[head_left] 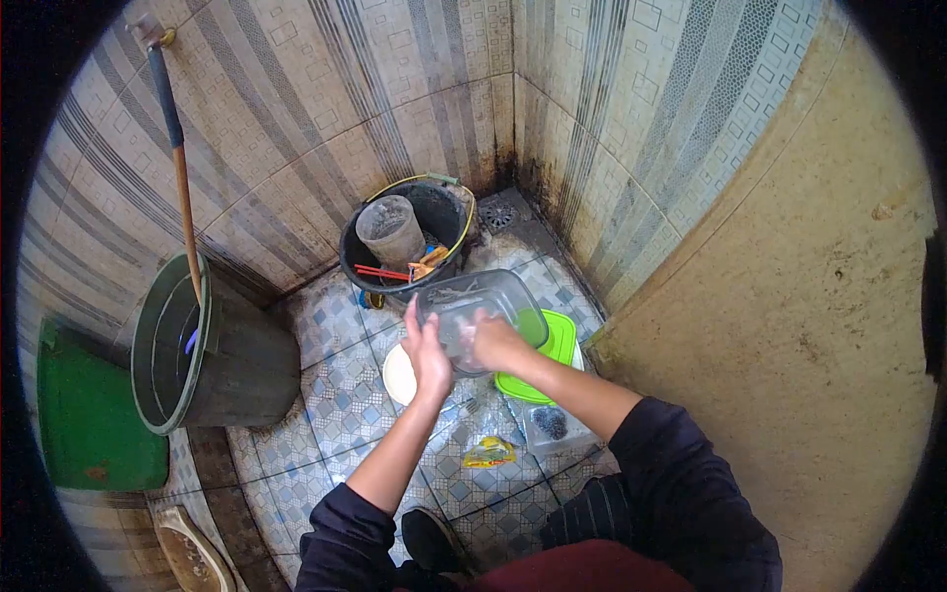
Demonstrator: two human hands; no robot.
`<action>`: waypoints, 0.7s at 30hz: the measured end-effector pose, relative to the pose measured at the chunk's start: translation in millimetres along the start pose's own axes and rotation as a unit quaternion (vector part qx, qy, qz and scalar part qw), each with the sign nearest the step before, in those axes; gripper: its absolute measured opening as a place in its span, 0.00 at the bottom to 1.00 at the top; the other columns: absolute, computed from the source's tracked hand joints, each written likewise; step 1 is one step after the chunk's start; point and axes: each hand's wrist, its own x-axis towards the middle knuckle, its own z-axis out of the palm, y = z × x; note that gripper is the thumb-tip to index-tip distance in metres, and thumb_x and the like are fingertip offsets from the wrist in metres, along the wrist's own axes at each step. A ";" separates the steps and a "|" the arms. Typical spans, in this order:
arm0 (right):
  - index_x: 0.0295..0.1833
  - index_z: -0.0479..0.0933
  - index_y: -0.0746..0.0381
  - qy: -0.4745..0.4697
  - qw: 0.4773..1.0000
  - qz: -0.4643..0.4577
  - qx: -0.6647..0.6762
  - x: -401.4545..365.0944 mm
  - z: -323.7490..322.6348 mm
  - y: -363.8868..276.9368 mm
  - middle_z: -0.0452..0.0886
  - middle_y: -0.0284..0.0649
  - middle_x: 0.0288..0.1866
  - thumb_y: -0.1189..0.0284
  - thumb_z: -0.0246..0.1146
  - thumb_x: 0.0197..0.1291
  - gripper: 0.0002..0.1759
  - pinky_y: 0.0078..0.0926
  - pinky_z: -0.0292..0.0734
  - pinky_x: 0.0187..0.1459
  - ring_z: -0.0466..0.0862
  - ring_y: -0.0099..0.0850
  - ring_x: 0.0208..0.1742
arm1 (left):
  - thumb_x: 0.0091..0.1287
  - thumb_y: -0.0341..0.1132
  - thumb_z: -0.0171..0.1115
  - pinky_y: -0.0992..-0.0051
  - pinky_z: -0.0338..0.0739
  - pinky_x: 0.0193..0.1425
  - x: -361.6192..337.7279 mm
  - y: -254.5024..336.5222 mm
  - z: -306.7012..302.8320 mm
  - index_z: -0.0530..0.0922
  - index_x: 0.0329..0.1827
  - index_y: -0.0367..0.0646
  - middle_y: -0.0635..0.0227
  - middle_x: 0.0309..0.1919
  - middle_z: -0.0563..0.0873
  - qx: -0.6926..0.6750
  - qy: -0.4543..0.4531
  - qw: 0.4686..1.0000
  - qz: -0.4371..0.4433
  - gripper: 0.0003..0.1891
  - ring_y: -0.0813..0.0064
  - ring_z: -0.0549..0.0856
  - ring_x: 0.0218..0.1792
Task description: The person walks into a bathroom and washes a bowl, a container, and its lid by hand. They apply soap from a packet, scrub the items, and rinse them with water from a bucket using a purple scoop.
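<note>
A clear rectangular plastic container (505, 289) is held tilted above the tiled floor. My left hand (428, 357) grips it by its left side, thumb up along the wall. Inside the container is my right hand (493, 345), its fingers smeared by motion, so whether they hold anything cannot be made out. Just beyond and below the container lies a bright green lid (562, 337). A dark scouring pad (549, 423) sits in a clear plastic tray (572, 444) near my right forearm. Left of the container is a round cream-coloured item (398, 375), partly covered by my left hand.
A black bucket (351, 247) behind holds a grey cup (391, 229) and red sticks (379, 273). A yellow packet (489, 452) lies on the floor. To the left stands a large dark bin (252, 345) with a pole (184, 197). A drain (499, 215) is in the corner.
</note>
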 end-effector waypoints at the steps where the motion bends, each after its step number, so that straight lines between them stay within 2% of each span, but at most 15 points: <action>1: 0.47 0.66 0.65 0.005 0.979 0.023 0.203 1.2 2.2 -9.0 0.73 0.54 0.43 0.60 0.51 0.56 0.20 0.36 0.68 0.46 0.73 0.47 0.46 | 0.59 0.42 0.43 0.67 0.57 0.56 -5.6 -6.7 6.1 0.57 0.62 0.51 0.47 0.48 0.69 -0.033 -0.004 0.999 -0.021 0.26 0.57 0.65 0.48; 2: 0.46 0.66 0.64 0.010 0.916 0.045 0.398 1.9 4.4 -18.8 0.74 0.52 0.43 0.60 0.53 0.55 0.20 0.35 0.69 0.46 0.74 0.44 0.46 | 0.60 0.44 0.43 0.67 0.57 0.56 -11.2 -13.3 11.1 0.57 0.62 0.50 0.40 0.47 0.68 0.007 0.003 1.000 0.018 0.26 0.55 0.66 0.49; 3: 0.47 0.66 0.67 0.026 0.844 0.066 0.532 6.6 14.9 -25.1 0.75 0.53 0.39 0.59 0.49 0.57 0.22 0.32 0.68 0.44 0.75 0.41 0.45 | 0.60 0.45 0.43 0.66 0.58 0.56 -19.7 0.9 13.6 0.57 0.62 0.49 0.39 0.48 0.67 0.029 -0.004 0.999 -0.033 0.26 0.53 0.67 0.49; 4: 0.47 0.66 0.67 0.026 0.843 0.065 0.533 2.7 8.3 -28.7 0.75 0.53 0.39 0.59 0.49 0.57 0.22 0.32 0.68 0.44 0.75 0.41 0.45 | 0.60 0.45 0.43 0.65 0.58 0.56 -26.8 15.9 14.7 0.57 0.62 0.48 0.38 0.49 0.67 0.052 -0.011 0.995 -0.083 0.27 0.51 0.68 0.49; 6: 0.45 0.68 0.68 0.008 0.608 0.120 0.785 -6.3 -5.1 -35.1 0.75 0.54 0.40 0.57 0.47 0.57 0.23 0.31 0.68 0.42 0.76 0.40 0.44 | 0.59 0.45 0.44 0.66 0.61 0.55 -22.4 9.5 16.9 0.58 0.61 0.46 0.44 0.50 0.69 0.047 -0.023 0.994 -0.096 0.27 0.52 0.70 0.49; 7: 0.45 0.68 0.68 0.009 0.608 0.119 0.785 -7.3 -8.3 -31.9 0.75 0.54 0.40 0.57 0.47 0.57 0.23 0.31 0.68 0.42 0.76 0.40 0.44 | 0.59 0.44 0.45 0.67 0.61 0.55 -16.5 0.7 16.2 0.58 0.61 0.45 0.47 0.50 0.70 0.020 -0.042 0.998 -0.029 0.27 0.54 0.71 0.49; 8: 0.45 0.68 0.69 -0.021 0.763 0.072 0.643 -9.1 -12.7 -23.8 0.75 0.56 0.40 0.61 0.48 0.56 0.21 0.33 0.68 0.43 0.76 0.41 0.43 | 0.58 0.43 0.46 0.68 0.62 0.55 -11.7 -8.5 14.8 0.58 0.60 0.43 0.50 0.50 0.70 -0.008 -0.061 0.997 0.037 0.26 0.57 0.71 0.49; 10: 0.46 0.68 0.70 -0.079 0.957 -0.027 0.277 -11.4 -17.4 -11.8 0.74 0.59 0.39 0.69 0.49 0.54 0.17 0.36 0.69 0.45 0.76 0.42 0.41 | 0.55 0.39 0.47 0.74 0.61 0.55 -7.1 10.5 5.1 0.60 0.58 0.40 0.56 0.49 0.70 -0.115 -0.135 0.980 -0.089 0.26 0.64 0.69 0.51; 12: 0.49 0.67 0.67 -0.069 0.976 -0.083 0.188 -7.0 -14.1 -5.9 0.73 0.61 0.38 0.67 0.51 0.53 0.19 0.41 0.67 0.46 0.75 0.49 0.42 | 0.53 0.41 0.47 0.69 0.63 0.55 6.6 -10.8 -4.2 0.61 0.57 0.43 0.61 0.50 0.69 -0.147 -0.234 0.947 -0.165 0.27 0.66 0.68 0.50; 14: 0.52 0.67 0.61 0.032 0.978 -0.156 0.134 -8.8 -19.7 6.9 0.71 0.56 0.48 0.65 0.53 0.52 0.21 0.42 0.66 0.49 0.73 0.46 0.48 | 0.52 0.42 0.46 0.67 0.64 0.54 19.3 -25.5 -12.8 0.62 0.57 0.44 0.61 0.51 0.68 -0.132 -0.234 0.950 -0.160 0.27 0.66 0.68 0.50; 15: 0.54 0.65 0.57 0.041 0.971 -0.235 -0.003 3.9 7.4 17.0 0.62 0.46 0.60 0.63 0.52 0.54 0.22 0.42 0.64 0.52 0.67 0.42 0.56 | 0.52 0.42 0.46 0.64 0.66 0.52 24.9 -29.8 -17.8 0.62 0.57 0.45 0.61 0.52 0.67 -0.120 -0.235 0.952 -0.154 0.27 0.65 0.68 0.50; 16: 0.54 0.65 0.57 0.041 0.971 -0.234 -0.006 -0.6 14.3 18.2 0.62 0.46 0.60 0.63 0.52 0.54 0.22 0.42 0.64 0.52 0.67 0.42 0.56 | 0.51 0.42 0.45 0.63 0.69 0.48 28.4 -26.2 -23.2 0.61 0.58 0.44 0.61 0.52 0.67 -0.091 -0.209 0.970 -0.087 0.28 0.65 0.70 0.46; 18: 0.57 0.64 0.54 0.132 0.964 -0.220 0.075 -11.4 21.6 19.8 0.57 0.38 0.63 0.64 0.51 0.53 0.23 0.45 0.61 0.56 0.67 0.45 0.56 | 0.49 0.39 0.44 0.74 0.61 0.55 28.8 -12.9 -28.1 0.65 0.55 0.39 0.60 0.51 0.69 -0.150 -0.172 0.966 -0.123 0.27 0.67 0.68 0.50; 20: 0.58 0.63 0.54 0.051 0.974 -0.191 0.113 -11.6 17.8 22.3 0.55 0.34 0.65 0.64 0.50 0.55 0.23 0.46 0.60 0.56 0.67 0.45 0.57 | 0.50 0.38 0.43 0.74 0.61 0.54 27.3 -7.6 -28.8 0.65 0.55 0.39 0.61 0.50 0.69 -0.150 -0.170 0.964 -0.138 0.27 0.67 0.69 0.49; 21: 0.59 0.62 0.54 0.014 0.984 -0.165 0.073 -12.2 16.9 22.1 0.55 0.39 0.64 0.63 0.49 0.56 0.24 0.45 0.62 0.54 0.69 0.45 0.54 | 0.50 0.38 0.43 0.74 0.62 0.54 26.3 -5.1 -29.1 0.65 0.55 0.39 0.61 0.51 0.69 -0.179 -0.163 0.955 -0.171 0.26 0.67 0.68 0.49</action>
